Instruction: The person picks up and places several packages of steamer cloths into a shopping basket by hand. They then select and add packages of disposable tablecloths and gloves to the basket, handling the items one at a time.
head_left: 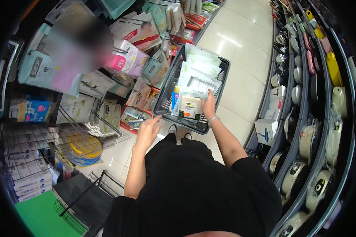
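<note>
A dark plastic shopping basket (165, 90) holds pale flat packages (201, 59), a blue and yellow tube (175, 97) and a white and beige package (190, 107) with a dark edge. My right hand (209, 106) is at the basket's right side, touching the beige package's right edge; its fingertips lie over the pale packages, and whether they grip anything is hard to see. Left of the basket's near corner, my left hand (149, 130) hangs in the air with its fingers partly apart and nothing visible in it.
Racks of hanging packages (124, 59) line the left side, with wire baskets (103, 138) below. Shelves of pans (296, 173) and boxes (266, 131) run along the right. Tiled floor (241, 59) lies between. A green surface (47, 213) is at lower left.
</note>
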